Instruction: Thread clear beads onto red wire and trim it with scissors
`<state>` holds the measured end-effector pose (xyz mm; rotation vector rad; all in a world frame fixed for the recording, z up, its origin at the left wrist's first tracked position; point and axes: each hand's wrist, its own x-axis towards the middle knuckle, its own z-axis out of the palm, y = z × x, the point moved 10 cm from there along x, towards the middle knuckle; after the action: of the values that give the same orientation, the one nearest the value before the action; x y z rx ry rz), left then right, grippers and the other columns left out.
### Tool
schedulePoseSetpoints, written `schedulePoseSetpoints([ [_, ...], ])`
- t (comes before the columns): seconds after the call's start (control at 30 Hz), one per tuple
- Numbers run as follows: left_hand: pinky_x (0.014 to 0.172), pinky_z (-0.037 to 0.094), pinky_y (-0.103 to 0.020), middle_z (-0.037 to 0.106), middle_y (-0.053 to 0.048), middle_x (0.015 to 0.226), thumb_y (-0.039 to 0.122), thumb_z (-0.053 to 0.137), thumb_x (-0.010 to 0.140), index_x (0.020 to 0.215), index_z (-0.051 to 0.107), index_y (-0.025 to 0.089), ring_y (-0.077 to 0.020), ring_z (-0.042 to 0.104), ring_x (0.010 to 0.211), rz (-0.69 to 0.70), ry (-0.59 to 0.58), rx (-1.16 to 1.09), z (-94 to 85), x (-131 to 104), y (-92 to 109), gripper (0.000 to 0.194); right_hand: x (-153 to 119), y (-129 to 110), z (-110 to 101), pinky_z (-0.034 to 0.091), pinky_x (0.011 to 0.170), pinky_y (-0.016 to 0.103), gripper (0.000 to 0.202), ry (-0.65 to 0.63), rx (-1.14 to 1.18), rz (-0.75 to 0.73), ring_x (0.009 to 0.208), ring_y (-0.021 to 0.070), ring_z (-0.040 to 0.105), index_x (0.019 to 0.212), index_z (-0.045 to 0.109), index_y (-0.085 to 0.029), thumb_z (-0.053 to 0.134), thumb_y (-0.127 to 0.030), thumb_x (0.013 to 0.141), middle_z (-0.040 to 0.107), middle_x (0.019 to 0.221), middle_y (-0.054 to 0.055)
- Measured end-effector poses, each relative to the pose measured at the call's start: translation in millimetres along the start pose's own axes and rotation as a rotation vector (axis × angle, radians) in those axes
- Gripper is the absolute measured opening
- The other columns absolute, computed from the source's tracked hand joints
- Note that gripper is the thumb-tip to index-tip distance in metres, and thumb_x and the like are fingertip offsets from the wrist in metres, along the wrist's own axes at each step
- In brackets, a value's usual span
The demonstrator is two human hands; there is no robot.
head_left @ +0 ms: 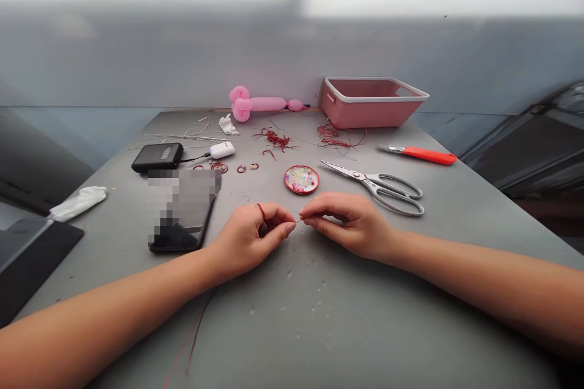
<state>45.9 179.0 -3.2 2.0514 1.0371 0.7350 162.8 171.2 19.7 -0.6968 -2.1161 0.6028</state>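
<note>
My left hand (258, 231) and my right hand (349, 223) meet at the fingertips over the middle of the table. A thin dark red thread (298, 221) spans the small gap between them, pinched at each end by thumb and index finger. Red cord also loops around my left index finger. Just beyond my fingertips lies a round red-rimmed dish (302, 180) of small mixed beads. Scissors (374, 185) rest near my right hand, blades pointing left. Long red strands (194, 340) trail below my left forearm toward the near edge.
Left stand a phone (187, 213), a black power bank (157, 158) and small red rings (219, 167). Behind are cut red cord pieces (276, 138), a pink balloon figure (264, 104) and a pink basket (365, 110). A red-handled cutter (429, 155) lies right; crumpled white wrapping (79, 203), far left.
</note>
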Motion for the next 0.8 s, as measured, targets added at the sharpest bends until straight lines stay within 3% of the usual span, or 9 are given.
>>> schedulePoseSetpoints([
  [0.4,0.054,0.040,-0.021,0.067,0.000,0.067,0.026,0.056,0.088,0.087,0.070,0.015,-0.0099,0.049,0.056,0.029,-0.001,0.001,0.4,0,3,0.017,0,0,0,0.056,0.069,0.024,0.012,-0.004,0.043,0.015,0.076,0.0131,0.068,0.095,0.070,-0.018,0.061,-0.017,0.088,0.074,0.085,0.005],
  [0.6,0.052,0.038,-0.021,0.064,0.000,0.065,0.027,0.057,0.088,0.086,0.069,0.015,-0.0097,0.048,0.055,0.019,0.013,-0.002,-1.1,0,2,0.017,-3,22,3,0.060,0.067,0.027,0.015,-0.004,0.170,0.247,0.076,0.0161,0.072,0.093,0.071,-0.017,0.065,-0.029,0.086,0.075,0.088,0.007],
  [0.8,0.049,0.036,-0.020,0.063,0.001,0.063,0.028,0.057,0.088,0.086,0.070,0.015,-0.0086,0.044,0.052,0.005,0.010,-0.032,-0.3,0,0,0.018,-7,32,8,0.063,0.071,0.027,0.018,-0.003,0.350,0.356,0.077,0.0167,0.074,0.092,0.070,-0.017,0.069,-0.033,0.083,0.076,0.087,0.007],
])
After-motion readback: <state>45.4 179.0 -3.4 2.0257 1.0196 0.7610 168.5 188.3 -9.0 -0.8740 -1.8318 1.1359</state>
